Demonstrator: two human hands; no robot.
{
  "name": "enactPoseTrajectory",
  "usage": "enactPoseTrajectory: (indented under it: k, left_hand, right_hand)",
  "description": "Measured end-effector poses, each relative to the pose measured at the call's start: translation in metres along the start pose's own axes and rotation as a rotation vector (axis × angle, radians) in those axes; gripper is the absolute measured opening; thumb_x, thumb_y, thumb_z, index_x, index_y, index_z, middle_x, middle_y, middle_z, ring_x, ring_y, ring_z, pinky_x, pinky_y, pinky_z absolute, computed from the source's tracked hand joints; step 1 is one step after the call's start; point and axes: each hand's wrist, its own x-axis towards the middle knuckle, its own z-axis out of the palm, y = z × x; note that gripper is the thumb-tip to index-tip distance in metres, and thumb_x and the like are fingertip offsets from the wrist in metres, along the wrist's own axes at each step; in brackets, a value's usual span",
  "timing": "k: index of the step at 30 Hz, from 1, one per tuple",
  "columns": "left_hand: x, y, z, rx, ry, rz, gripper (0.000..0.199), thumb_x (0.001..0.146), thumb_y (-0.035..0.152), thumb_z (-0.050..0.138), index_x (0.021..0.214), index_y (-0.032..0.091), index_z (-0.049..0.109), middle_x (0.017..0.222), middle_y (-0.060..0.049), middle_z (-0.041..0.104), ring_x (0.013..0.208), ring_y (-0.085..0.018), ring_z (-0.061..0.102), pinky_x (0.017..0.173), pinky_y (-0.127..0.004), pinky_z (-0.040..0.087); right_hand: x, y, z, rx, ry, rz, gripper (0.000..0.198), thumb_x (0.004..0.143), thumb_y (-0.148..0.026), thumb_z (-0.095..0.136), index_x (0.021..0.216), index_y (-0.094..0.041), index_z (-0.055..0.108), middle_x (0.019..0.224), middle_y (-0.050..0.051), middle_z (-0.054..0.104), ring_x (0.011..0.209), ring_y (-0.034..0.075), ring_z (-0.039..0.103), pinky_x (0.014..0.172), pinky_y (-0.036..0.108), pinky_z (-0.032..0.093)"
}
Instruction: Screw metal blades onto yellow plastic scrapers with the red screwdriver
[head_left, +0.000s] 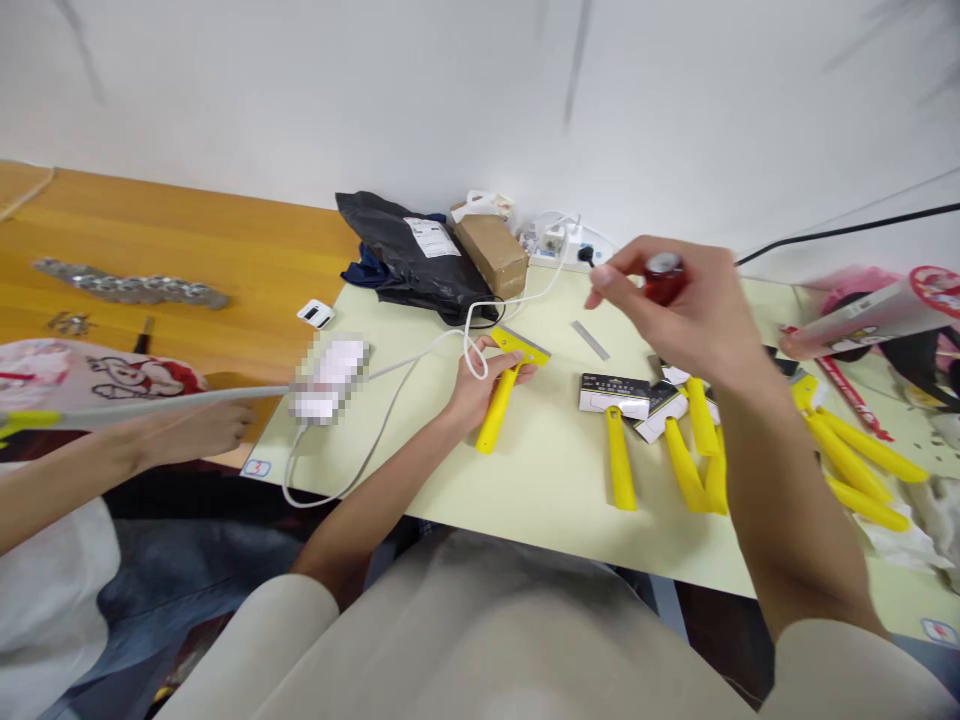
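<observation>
My left hand [480, 385] is closed around the head of a yellow scraper [495, 415], its handle pointing down toward the table's front edge. A metal strip and small screws show along the scraper's head. Raised over the table, my right hand [675, 300] grips what looks like a screwdriver [664, 275] with a red handle and a grey round end; its tip is hard to make out. A loose flat blade [590, 340] lies between the hands. Right of it rest several yellow scrapers [621, 460] with black and white card sleeves [615, 393] over their heads.
A white cable [382, 460] loops across the pale table near my left hand. Behind are a black plastic bag [420, 250], a cardboard box [491, 250] and a power strip [574, 245]. More scrapers [855, 450] lie right. A co-worker's hand [199, 425] is at left.
</observation>
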Motion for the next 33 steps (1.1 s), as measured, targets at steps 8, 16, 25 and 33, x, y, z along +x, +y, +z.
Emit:
enactPoseTrajectory:
  k: [8,16,25,33]
  left_hand:
    - [-0.017,0.004,0.016,0.011,-0.203,-0.205,0.05,0.073,0.026,0.096,0.099,0.022,0.054,0.1,-0.006,0.079,0.082,-0.021,0.081,0.062,-0.024,0.057]
    - [-0.036,0.019,0.016,-0.044,-0.269,-0.296,0.039,0.079,0.023,0.092,0.108,0.02,0.067,0.105,-0.005,0.075,0.082,-0.015,0.077,0.058,-0.02,0.057]
    - [-0.048,0.052,0.026,0.147,-0.348,-0.3,0.037,0.079,0.026,0.092,0.108,0.02,0.07,0.097,-0.005,0.075,0.079,-0.015,0.072,0.06,-0.022,0.056]
    - [-0.048,0.049,0.024,0.238,-0.454,-0.306,0.038,0.08,0.031,0.093,0.112,0.021,0.075,0.102,-0.008,0.077,0.081,-0.017,0.073,0.075,-0.03,0.061]
  right_hand:
    - [-0.03,0.005,-0.018,-0.138,-0.101,-0.091,0.02,0.095,-0.047,0.076,0.102,-0.027,0.077,0.083,0.002,0.072,0.056,0.016,0.049,0.055,0.034,0.04]
    - [-0.042,0.056,0.013,-0.225,-0.615,-0.404,0.049,0.091,-0.01,0.064,0.131,-0.034,0.076,0.157,0.006,0.059,0.081,0.014,0.073,0.074,0.03,0.054]
    - [-0.054,0.041,0.007,-0.596,-0.495,-0.815,0.048,0.096,-0.003,0.05,0.135,-0.025,0.065,0.148,0.01,0.067,0.068,0.011,0.066,0.054,0.028,0.039]
    - [-0.063,0.055,0.008,-0.729,-0.386,-1.108,0.033,0.104,-0.008,0.05,0.133,-0.018,0.063,0.142,0.01,0.068,0.057,0.009,0.058,0.05,0.033,0.041]
